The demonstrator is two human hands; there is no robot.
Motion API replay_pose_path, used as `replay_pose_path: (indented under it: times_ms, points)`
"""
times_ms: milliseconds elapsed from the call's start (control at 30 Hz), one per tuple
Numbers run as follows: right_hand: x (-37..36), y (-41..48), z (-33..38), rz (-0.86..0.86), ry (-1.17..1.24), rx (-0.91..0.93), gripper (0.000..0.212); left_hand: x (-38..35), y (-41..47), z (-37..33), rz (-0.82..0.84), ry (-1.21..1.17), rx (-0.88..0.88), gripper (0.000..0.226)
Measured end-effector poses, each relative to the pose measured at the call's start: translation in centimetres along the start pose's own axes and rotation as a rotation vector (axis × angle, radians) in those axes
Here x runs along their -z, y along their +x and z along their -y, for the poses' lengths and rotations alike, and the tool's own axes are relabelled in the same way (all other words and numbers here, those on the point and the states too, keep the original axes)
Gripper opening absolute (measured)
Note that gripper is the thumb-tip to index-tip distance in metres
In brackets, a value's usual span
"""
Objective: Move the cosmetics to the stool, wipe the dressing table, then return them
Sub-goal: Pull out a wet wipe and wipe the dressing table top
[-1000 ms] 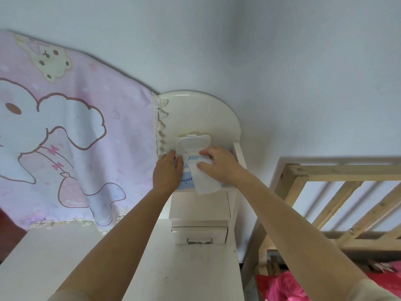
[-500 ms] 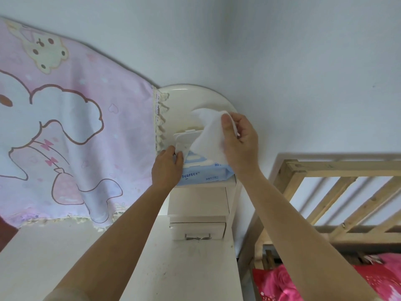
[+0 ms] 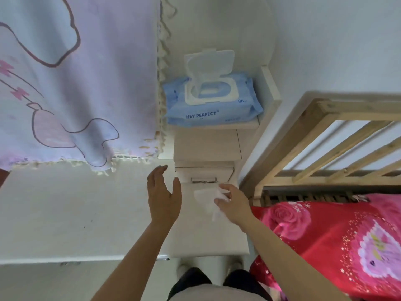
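Both hands have come down from the upper shelf: the right hand (image 3: 233,204), which half a second ago was lifting a sheet clear of the pack, is now low over the white dressing table top (image 3: 65,213), and the left hand (image 3: 163,196) has let go of the soft blue wet-wipe pack (image 3: 212,109). That pack sits alone on the shelf with its white plastic flip lid standing open. By my reading the sheet is fetched and the wiping stage is about to start.

The right hand pinches the crumpled white wet wipe (image 3: 206,197) between thumb and curled fingers, just in front of the small white drawer with a metal pull (image 3: 204,174). Whether the wipe already touches the surface is not clear. The left hand is wide, fingers straight and thumb spread, holding nothing and hanging just above the top beside the wipe.

No cosmetics show on the visible part of the table, which suggests they are already moved. The stool cannot be made out here
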State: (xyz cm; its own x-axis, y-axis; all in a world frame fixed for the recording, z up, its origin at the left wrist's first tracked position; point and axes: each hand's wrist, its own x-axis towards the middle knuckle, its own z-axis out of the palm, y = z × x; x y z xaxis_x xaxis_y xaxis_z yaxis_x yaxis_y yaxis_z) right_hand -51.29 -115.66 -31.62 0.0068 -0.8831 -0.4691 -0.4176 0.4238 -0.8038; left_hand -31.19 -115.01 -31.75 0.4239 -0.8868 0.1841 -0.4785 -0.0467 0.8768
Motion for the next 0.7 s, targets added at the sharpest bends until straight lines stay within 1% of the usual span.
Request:
replay_pose_path:
  times_ms: [67, 133, 200, 267, 300, 367, 400, 467, 500, 567, 633, 700]
  points:
    - [-0.3, -0.2, -0.8, 0.003, 0.086, -0.007, 0.044, -0.5, -2.2, 2.5, 0.138, -0.069, 0.255, 0.047]
    - [-0.5, -0.4, -1.4, 0.031, 0.110, -0.039, 0.045, -1.1, -3.6, 4.4, 0.345, -0.129, 0.528, 0.056]
    - [-0.5, -0.5, -2.1, 0.061, 0.114, -0.074, 0.047, -1.5, -4.7, 5.7, 0.559, -0.194, 0.705, 0.067]
    - [-0.4, -0.5, -2.9, 0.100, 0.211, -0.117, 0.046, -2.1, -5.4, 6.3, 0.693, -0.262, 0.757, 0.080]
    - [-0.2, -0.3, -3.2, 0.126, 0.282, -0.142, 0.045, -2.3, -5.4, 6.5, 0.720, -0.323, 0.764, 0.086]
    - [0.4, 0.0, -3.9, 0.190, 0.362, -0.177, 0.043, -2.8, -5.0, 6.6, 0.720, -0.469, 0.770, 0.092]
    - [0.8, 0.1, -4.2, 0.227, 0.356, -0.184, 0.043, -2.9, -4.6, 6.6, 0.721, -0.515, 0.770, 0.090]
    - [1.4, 0.1, -4.9, 0.283, 0.330, -0.207, 0.046, -2.7, -3.9, 6.5, 0.776, -0.529, 0.764, 0.071]
    - [1.6, 0.0, -5.1, 0.288, 0.336, -0.224, 0.045, -2.6, -3.8, 6.5, 0.817, -0.522, 0.756, 0.059]
    - [1.7, -0.3, -5.6, 0.241, 0.385, -0.246, 0.039, -2.5, -4.0, 6.7, 0.862, -0.529, 0.741, 0.049]
    - [1.9, -0.5, -5.9, 0.144, 0.418, -0.221, 0.037, -2.7, -4.2, 6.6, 0.817, -0.531, 0.738, 0.048]
    - [2.4, -0.5, -6.2, 0.109, 0.448, -0.201, 0.042, -3.0, -4.2, 6.0, 0.725, -0.522, 0.752, 0.046]
